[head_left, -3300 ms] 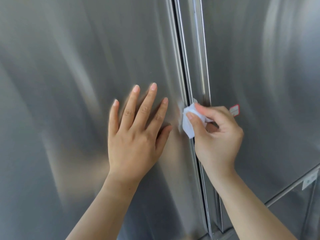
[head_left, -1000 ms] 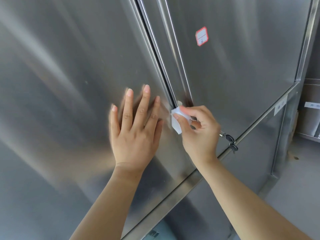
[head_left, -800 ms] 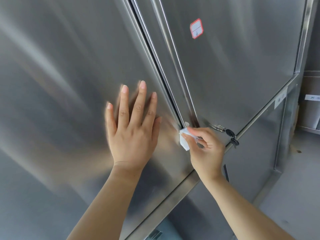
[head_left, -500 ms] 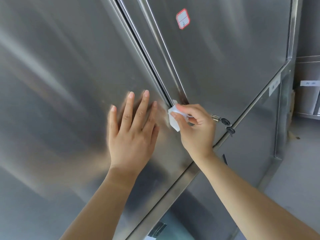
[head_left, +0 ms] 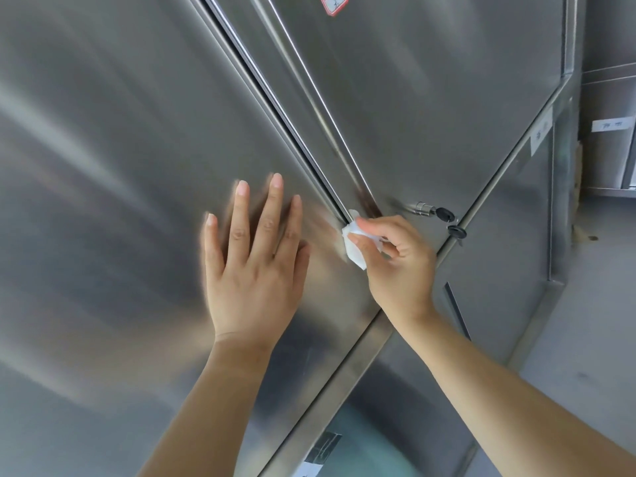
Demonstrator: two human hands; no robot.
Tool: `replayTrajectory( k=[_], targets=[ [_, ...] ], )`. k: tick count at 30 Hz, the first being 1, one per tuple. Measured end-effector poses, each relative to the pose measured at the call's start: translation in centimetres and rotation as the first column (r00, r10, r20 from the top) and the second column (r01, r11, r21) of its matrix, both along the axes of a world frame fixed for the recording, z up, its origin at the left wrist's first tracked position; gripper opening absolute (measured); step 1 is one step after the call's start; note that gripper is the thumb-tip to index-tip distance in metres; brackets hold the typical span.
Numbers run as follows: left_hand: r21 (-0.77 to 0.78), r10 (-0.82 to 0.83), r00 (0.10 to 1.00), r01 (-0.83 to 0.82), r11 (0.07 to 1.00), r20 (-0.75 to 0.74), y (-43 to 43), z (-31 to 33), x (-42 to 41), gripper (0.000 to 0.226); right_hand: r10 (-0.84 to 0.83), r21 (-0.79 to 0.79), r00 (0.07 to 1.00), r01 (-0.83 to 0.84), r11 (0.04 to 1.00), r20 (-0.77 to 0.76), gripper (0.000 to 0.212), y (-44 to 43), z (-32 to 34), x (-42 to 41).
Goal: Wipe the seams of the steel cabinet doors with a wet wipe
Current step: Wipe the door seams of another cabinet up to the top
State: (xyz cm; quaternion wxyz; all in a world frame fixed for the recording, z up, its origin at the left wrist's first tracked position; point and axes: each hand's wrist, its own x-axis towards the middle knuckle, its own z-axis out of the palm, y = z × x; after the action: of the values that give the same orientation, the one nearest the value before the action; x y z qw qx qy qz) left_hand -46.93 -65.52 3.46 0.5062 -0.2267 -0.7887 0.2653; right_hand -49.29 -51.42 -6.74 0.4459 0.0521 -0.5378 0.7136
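Two steel doors [head_left: 120, 149], one seam [head_left: 275, 101], one wipe [head_left: 354, 246], two hands [head_left: 254, 270]

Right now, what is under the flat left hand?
Under the left hand is only the steel left door; the palm lies flat on it. The metal beneath the palm is covered, so any marks there cannot be seen. The wet wipe is in the right hand.
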Motion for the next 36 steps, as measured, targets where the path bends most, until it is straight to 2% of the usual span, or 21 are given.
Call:
replayTrajectory(
  k=[4, 7, 12, 19, 23, 30, 33, 36],
  targets=[
    [-0.003, 0.011, 1.0, -0.011, 1.0, -0.007, 0.1, -0.1, 0.1, 0.045, 0.03, -0.058, 0.991, -0.023, 0.998, 0.131, 0.035, 0.0, -3.6, 1.3],
    [0.004, 0.003, 1.0, -0.003, 1.0, -0.014, 0.1, -0.1, 0.1, 0.045, 0.026, -0.052, 0.993, -0.02, 0.998, 0.114, 0.038, -0.1, -2.3, 1.3],
    [0.021, -0.028, 0.999, 0.028, 0.999, -0.025, 0.1, -0.1, -0.1, 0.043, -0.005, -0.021, 1.0, 0.005, 1.0, 0.011, 0.023, 0.1, 1.0, 0.0],
    [0.011, -0.022, 0.999, 0.022, 1.0, -0.042, 0.1, -0.1, -0.2, 0.044, 0.043, -0.029, 0.989, -0.039, 0.999, 0.142, 0.045, 0.4, -4.0, 1.3],
    [0.007, -0.015, 0.999, 0.015, 1.0, -0.036, 0.2, 0.0, -0.1, 0.044, 0.053, 0.044, 0.988, -0.06, 0.997, 0.144, 0.033, 1.4, -3.6, 1.3],
    [0.055, -0.019, 1.0, 0.019, 0.998, -0.003, 0.7, 0.2, 0.3, 0.042, 0.074, 0.006, 0.996, -0.075, 0.997, 0.044, 0.02, 0.8, -0.5, 0.6],
    [0.081, 0.001, 0.997, -0.007, 0.997, 0.076, 1.1, -0.9, 0.7, 0.049, 0.077, 0.003, 0.991, -0.078, 0.997, 0.113, 0.031, 0.8, -3.6, 1.3],
    [0.039, 0.047, 0.993, -0.052, 0.998, 0.112, 1.4, -2.6, 1.1, 0.053, 0.086, 0.001, 0.97, -0.088, 0.996, 0.228, 0.046, 1.2, -7.0, 2.1]
  ],
)
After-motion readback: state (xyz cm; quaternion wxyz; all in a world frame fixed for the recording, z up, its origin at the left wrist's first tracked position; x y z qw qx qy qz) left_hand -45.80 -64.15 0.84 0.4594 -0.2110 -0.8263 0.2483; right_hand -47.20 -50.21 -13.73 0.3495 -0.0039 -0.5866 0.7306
